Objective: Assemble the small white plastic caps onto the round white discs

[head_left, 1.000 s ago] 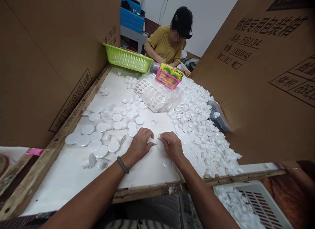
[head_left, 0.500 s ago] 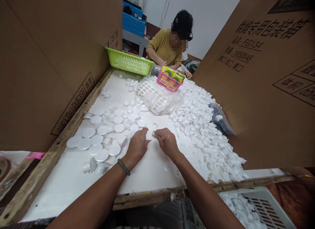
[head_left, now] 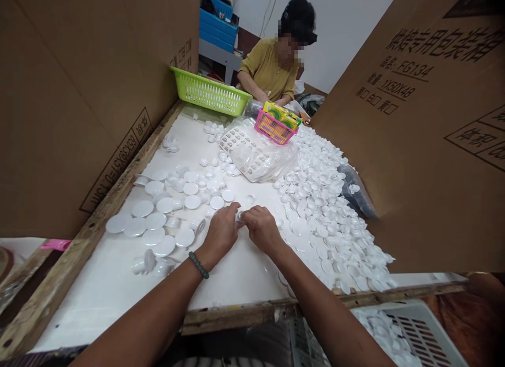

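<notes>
My left hand [head_left: 222, 229] and my right hand [head_left: 261, 227] meet over the middle of the white table [head_left: 232, 283]. Between their fingertips is a small white plastic piece [head_left: 239, 216], mostly covered by the fingers. Both hands are closed on it. A green bead bracelet [head_left: 198, 265] circles my left wrist. To the left of my left hand lie several white round plastic discs [head_left: 153, 236], some with a raised stem or cup. Right of my right hand spreads a large heap of small white plastic pieces [head_left: 315, 198].
Cardboard boxes [head_left: 79, 93] stand along the left and right [head_left: 426, 198]. A green basket [head_left: 211, 93], a pink basket [head_left: 276, 130] with yellow packets and a clear plastic bag [head_left: 268, 161] sit farther back. Opposite, a person [head_left: 272, 67] works. Below the wooden edge is a pale crate [head_left: 430, 330].
My right hand has moved left to my left hand. The white plastic piece is now between the fingers of both hands. The view has shifted slightly.
</notes>
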A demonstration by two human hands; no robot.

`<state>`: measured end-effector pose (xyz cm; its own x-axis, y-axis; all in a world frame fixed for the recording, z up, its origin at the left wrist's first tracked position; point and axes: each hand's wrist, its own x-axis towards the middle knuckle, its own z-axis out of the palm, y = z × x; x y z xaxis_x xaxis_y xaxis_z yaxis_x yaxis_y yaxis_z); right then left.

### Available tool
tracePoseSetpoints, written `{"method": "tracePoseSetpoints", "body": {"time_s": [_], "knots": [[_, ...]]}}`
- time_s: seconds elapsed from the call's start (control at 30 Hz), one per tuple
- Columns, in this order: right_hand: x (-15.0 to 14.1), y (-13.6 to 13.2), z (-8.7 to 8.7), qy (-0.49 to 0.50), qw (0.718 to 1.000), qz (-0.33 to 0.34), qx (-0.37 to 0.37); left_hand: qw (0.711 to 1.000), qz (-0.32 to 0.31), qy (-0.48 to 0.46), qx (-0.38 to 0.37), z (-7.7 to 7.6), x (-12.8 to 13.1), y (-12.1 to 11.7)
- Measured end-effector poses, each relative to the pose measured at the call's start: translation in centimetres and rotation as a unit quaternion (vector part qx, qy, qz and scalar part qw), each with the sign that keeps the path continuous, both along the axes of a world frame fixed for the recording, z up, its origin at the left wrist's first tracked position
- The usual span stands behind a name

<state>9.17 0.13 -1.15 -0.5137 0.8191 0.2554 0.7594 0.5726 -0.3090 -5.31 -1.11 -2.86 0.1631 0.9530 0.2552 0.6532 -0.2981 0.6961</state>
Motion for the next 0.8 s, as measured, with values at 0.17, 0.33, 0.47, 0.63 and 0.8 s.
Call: {"method": "tracePoseSetpoints", "body": {"time_s": [0.17, 0.33, 0.47, 0.63, 0.8], "knots": [[0.7, -0.7, 0.2, 0.237, 0.944, -0.141, -0.18, 0.997, -0.029, -0.074, -0.025, 0.7, -0.3, -0.1], [1.6, -1.6, 0.8, 0.249, 0.946, -0.103, -0.18, 0.986, -0.009, -0.135, -0.095, 1.0, -0.1, -0.2], [2.1, -2.2, 0.2, 0.157, 0.982, -0.045, -0.096, 0.949, -0.001, -0.231, -0.215, 0.7, 0.1, 0.0], [2.0, -2.1, -0.2, 0.114, 0.988, -0.057, -0.082, 0.902, 0.012, -0.3, -0.311, 0.7, 0.1, 0.3], [1.4, -2.1, 0.1, 0.107, 0.986, -0.097, -0.088, 0.903, 0.019, -0.28, -0.325, 1.4, 0.3, 0.5]]}}
